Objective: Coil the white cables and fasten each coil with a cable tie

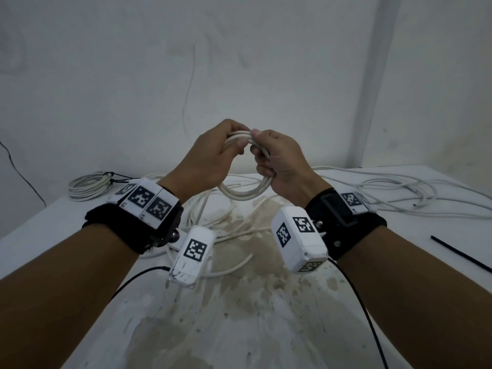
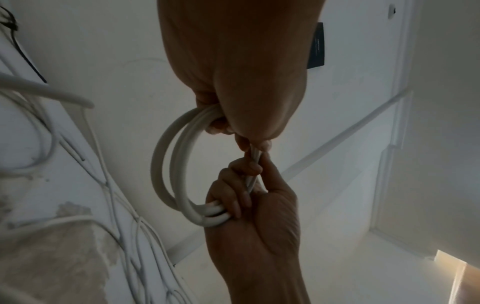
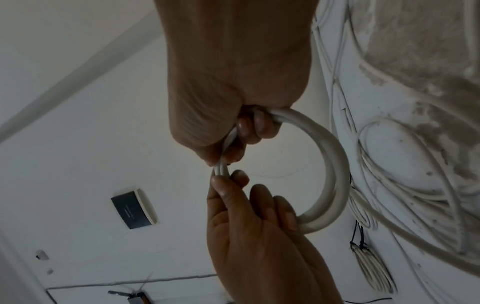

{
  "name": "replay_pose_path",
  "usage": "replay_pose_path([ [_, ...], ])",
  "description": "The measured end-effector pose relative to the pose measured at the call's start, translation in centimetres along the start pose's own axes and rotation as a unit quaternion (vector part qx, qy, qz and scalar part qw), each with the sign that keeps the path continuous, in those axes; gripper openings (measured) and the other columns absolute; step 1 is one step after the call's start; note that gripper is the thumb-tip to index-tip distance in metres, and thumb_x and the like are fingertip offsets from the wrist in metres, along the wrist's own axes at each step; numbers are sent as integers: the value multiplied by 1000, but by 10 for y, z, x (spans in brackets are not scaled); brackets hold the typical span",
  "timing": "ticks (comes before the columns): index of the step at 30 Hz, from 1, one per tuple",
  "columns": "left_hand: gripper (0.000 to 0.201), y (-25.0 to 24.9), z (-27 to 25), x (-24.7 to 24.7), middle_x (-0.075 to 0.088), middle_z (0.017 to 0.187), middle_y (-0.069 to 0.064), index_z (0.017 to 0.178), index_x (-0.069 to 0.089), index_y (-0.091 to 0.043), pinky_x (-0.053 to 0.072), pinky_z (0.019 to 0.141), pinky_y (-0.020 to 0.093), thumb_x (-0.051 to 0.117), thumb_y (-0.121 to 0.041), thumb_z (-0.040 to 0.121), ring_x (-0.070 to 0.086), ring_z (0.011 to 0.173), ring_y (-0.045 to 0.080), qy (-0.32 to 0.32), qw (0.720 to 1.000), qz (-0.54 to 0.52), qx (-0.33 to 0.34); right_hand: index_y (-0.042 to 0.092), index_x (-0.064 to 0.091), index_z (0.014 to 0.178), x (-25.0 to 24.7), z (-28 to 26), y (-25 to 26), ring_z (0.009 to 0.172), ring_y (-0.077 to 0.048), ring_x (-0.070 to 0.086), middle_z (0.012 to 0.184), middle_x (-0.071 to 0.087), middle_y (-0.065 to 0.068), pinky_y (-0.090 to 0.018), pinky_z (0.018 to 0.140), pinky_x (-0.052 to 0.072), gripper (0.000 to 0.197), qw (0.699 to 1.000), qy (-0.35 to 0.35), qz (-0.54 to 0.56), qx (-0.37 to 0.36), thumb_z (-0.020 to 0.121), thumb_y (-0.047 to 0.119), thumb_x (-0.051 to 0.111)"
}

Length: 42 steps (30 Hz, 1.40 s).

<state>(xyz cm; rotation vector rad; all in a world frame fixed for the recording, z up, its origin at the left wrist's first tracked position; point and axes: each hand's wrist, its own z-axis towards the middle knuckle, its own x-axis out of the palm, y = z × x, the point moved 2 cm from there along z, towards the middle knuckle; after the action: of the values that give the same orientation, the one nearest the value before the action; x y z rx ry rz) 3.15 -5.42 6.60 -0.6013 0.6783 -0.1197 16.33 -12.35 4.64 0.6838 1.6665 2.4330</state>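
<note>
I hold a small coil of white cable (image 1: 245, 195) in the air above the table, between both hands. My left hand (image 1: 235, 145) grips the coil's top left, fingers curled round the strands. On the right side, my right hand (image 1: 262, 155) has the strands in its fist, thumb on top. In the left wrist view the coil (image 2: 166, 164) hangs between the left hand (image 2: 228, 127) above and the right hand (image 2: 241, 197) below. From the right wrist the coil (image 3: 335, 164) curves rightward out of my right hand (image 3: 244, 133), and the left hand (image 3: 233, 185) pinches its strands. A black cable tie (image 1: 460, 253) lies at the right.
A finished coil (image 1: 87, 186) bound with black ties lies at the back left of the stained white table (image 1: 239, 315). Loose white cables (image 1: 399, 190) sprawl at the back right, and more (image 1: 213, 225) lie under my hands. A wall rises close behind.
</note>
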Motion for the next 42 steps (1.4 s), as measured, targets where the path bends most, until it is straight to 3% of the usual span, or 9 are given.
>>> replay_pose_path([
  [2,16,-2,0,-1,66,84,-10,112,64,-15,42,67,8,53,-19,101,59,71,-6,-26,1000,6,11,11,56,74,0,-1,-1,41,-8,29,63,52,-3,-21,39,22,26,1000,-1,8,1,99,17,58],
  [8,16,-3,1,-2,64,81,-3,112,63,-10,39,55,12,53,-13,100,54,55,-5,-85,994,-62,-2,9,62,88,5,-3,1,43,-12,30,63,52,-3,-24,41,26,35,995,-7,60,73,103,35,46],
  [16,10,6,0,2,62,81,-8,107,61,-16,39,61,19,53,-16,100,52,61,-2,-93,993,-67,-27,10,56,83,8,-2,2,45,-14,19,51,40,1,-24,39,19,20,993,-52,49,89,95,19,42],
  [19,9,7,-3,3,61,82,-8,103,62,-21,42,67,22,55,-18,99,52,69,4,-79,996,-43,-15,8,57,88,7,-3,0,44,-15,19,51,38,0,-24,39,19,19,993,-62,48,93,90,16,40],
  [23,8,6,-5,3,66,83,-8,102,63,-20,44,66,22,56,-19,99,54,69,6,-50,999,-20,-7,12,58,76,7,-6,-4,39,-12,23,49,34,3,-23,40,20,31,994,-75,-21,77,99,31,49],
  [27,27,0,1,3,59,70,0,97,59,-5,39,44,28,53,-31,102,41,49,16,1,991,-83,-106,13,56,66,4,-5,-5,39,-11,25,48,34,4,-23,40,21,36,992,-86,-89,27,99,28,52],
  [30,20,-5,5,2,57,69,5,94,58,-5,39,43,26,53,-23,102,37,44,12,26,972,-148,-178,9,60,69,3,-5,-4,39,-12,25,47,35,3,-23,41,21,34,990,-85,-114,11,98,25,53],
  [33,16,-8,6,2,57,76,8,93,59,-7,39,45,23,52,-19,102,39,45,8,58,966,-154,-201,5,63,80,0,-6,-4,39,-12,25,49,35,2,-22,39,21,28,987,-90,-129,11,98,25,53],
  [42,29,-28,8,36,55,68,0,78,60,-16,32,48,25,52,-33,101,41,52,12,-5,985,-66,-157,15,53,65,-26,-24,8,41,-12,29,52,40,1,-23,42,23,38,977,-122,-175,-16,100,28,51],
])
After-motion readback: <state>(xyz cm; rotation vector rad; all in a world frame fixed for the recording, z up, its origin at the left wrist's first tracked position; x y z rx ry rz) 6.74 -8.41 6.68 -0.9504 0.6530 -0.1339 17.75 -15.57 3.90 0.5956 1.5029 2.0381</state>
